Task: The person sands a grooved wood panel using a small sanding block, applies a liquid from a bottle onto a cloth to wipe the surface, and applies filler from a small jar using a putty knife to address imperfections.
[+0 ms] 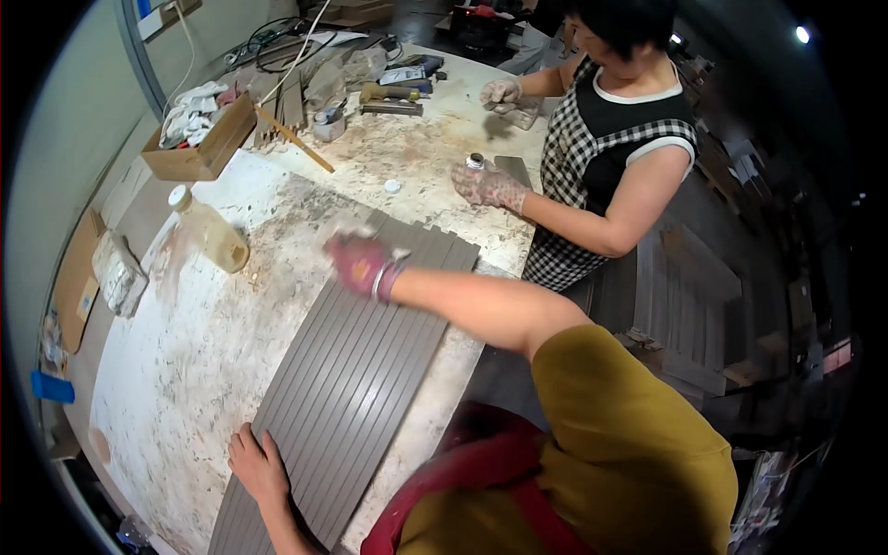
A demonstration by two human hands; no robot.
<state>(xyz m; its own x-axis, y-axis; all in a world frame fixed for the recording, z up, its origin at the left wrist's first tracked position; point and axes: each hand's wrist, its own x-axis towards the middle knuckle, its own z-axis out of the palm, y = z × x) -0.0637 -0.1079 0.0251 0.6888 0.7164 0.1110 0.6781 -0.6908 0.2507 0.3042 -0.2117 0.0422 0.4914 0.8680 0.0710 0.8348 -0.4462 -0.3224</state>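
A long grey grooved panel lies slantwise across the worktable, its far end stepped. Bare, with its fingers extended, my left hand rests on the panel's left edge near the lower part. My right hand, in a reddish stained glove, is over the far part of the panel. Motion smears its fingers, and something whitish shows at its edges; I cannot tell whether it is a cloth or part of the glove.
Across the table a co-worker's gloved hand holds a small bottle. A white cap lies nearby. Left of the panel are a clear plastic bottle, a wrapped white bundle and a wooden box of rags. Tools lie at the back.
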